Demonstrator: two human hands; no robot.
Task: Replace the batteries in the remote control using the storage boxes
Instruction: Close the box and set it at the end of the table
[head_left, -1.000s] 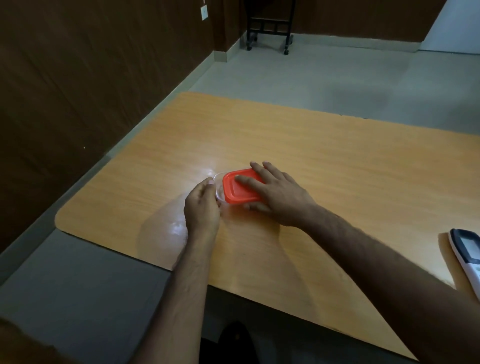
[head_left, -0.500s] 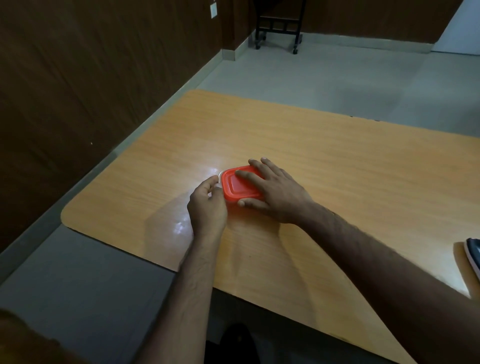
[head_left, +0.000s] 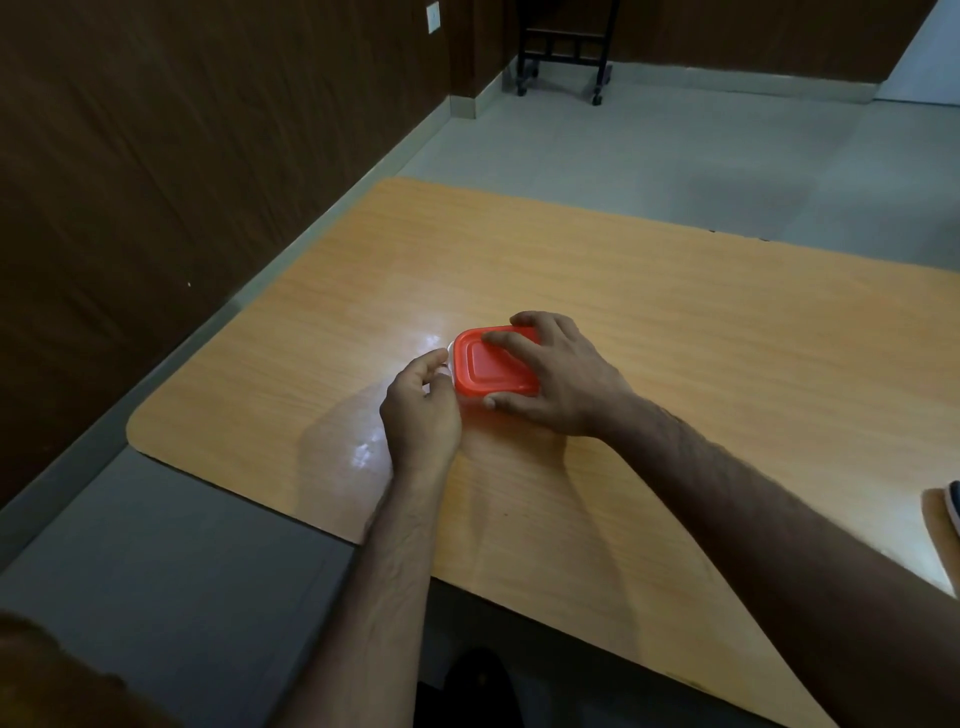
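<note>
A small clear storage box with a red lid (head_left: 485, 366) sits on the wooden table (head_left: 675, 322), left of its middle. My right hand (head_left: 556, 379) lies over the box's right side, fingers spread on the lid and thumb against its near edge. My left hand (head_left: 423, 410) touches the box's left end, with fingertips curled at the lid's rim. What is inside the box is hidden. Only a dark sliver of the remote control (head_left: 955, 506) shows at the right frame edge.
The table's rounded near-left corner (head_left: 143, 431) is close to my left arm. A dark brown wall (head_left: 156, 156) runs along the left side. A black wheeled stand (head_left: 563, 47) stands far back on the grey floor.
The view has swung left, so the remote has slid almost out of frame. My right thumb has come around the box's near edge, and my left fingers have curled tighter at the lid's left rim.
</note>
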